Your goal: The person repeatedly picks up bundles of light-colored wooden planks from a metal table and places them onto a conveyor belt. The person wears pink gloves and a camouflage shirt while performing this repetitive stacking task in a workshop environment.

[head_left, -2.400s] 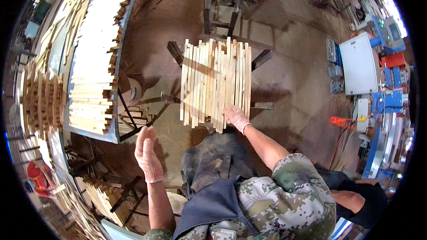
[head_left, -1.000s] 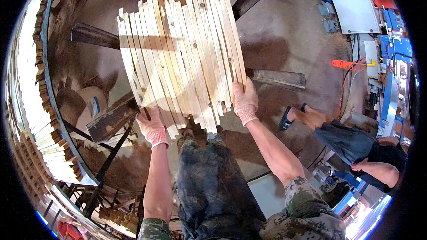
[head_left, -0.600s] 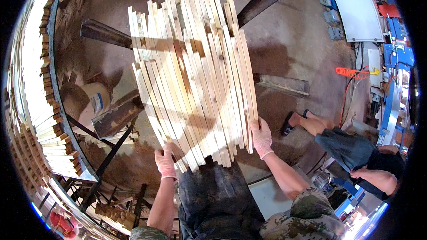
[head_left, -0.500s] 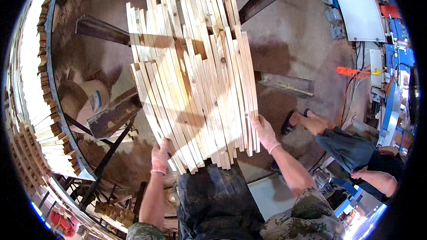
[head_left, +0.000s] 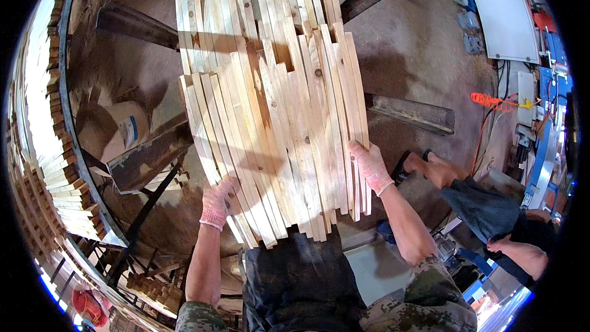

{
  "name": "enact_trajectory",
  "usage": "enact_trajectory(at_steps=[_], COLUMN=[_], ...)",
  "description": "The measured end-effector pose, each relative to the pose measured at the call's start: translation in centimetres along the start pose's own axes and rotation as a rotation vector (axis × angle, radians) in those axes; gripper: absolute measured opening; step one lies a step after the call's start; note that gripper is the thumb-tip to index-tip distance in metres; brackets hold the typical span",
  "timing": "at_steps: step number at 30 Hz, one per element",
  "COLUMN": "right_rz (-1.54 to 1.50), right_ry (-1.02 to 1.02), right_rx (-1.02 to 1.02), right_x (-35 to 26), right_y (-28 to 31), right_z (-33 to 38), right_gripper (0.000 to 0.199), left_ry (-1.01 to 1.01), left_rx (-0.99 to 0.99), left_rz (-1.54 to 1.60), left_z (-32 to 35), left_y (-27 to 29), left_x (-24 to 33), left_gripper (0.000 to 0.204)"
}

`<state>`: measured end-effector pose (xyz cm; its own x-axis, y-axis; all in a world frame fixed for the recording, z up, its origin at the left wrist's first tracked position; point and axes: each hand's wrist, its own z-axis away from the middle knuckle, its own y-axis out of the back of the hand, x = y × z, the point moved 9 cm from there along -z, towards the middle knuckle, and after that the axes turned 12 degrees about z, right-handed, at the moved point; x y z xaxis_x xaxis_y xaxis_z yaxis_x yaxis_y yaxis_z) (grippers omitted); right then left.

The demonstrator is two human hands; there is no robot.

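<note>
A broad layer of pale wooden strips [head_left: 295, 141] lies side by side in front of me, their ends uneven. More strips [head_left: 212, 18] show beyond them at the far side. My left hand [head_left: 217, 201], in a thin pale glove, grips the outer strips at the near left edge, with its fingertips partly hidden. On the near right edge my right hand [head_left: 369, 166], gloved alike, is closed around the outermost strips, its thumb side on top. The near ends of the strips reach my dark apron [head_left: 301, 276].
Dark steel beams [head_left: 409, 114] stick out under the strips on both sides. Stacked wood fills a rack [head_left: 67, 117] at the left. Another person [head_left: 479, 209] is at the right, near blue machinery, a pale cabinet [head_left: 504, 15] and an orange coiled hose [head_left: 491, 101].
My right hand has moved up and slightly right along the strips' edge. The left hand has shifted slightly up and left. The near strips look slightly more spread.
</note>
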<state>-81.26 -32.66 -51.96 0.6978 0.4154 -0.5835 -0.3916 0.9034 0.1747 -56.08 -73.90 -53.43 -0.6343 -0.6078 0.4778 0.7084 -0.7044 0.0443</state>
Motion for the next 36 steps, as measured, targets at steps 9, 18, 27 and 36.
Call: enact_trajectory(at_steps=[9, 18, 27, 36], right_rz=[-0.06, -0.21, -0.303, -0.004], right_ry=[0.04, 0.163, 0.258, 0.675], right_rx=[-0.059, -0.053, -0.068, -0.375], right_x=[-1.5, -6.0, -11.8, -28.2], right_y=[1.3, 3.0, 2.9, -7.6], right_z=[3.9, 8.2, 12.1, 19.3], right_gripper=[0.074, 0.033, 0.026, 0.026], left_ry=[-0.138, -0.278, -0.564, -0.846], left_rx=[-0.028, -0.007, 0.017, 0.19], left_rz=[0.062, 0.109, 0.265, 0.454], left_z=[8.1, 21.1, 33.8, 50.1], left_y=[-1.8, -2.8, -1.1, 10.5], left_x=[6.2, 15.1, 20.6, 16.7], left_gripper=[0.044, 0.043, 0.047, 0.075])
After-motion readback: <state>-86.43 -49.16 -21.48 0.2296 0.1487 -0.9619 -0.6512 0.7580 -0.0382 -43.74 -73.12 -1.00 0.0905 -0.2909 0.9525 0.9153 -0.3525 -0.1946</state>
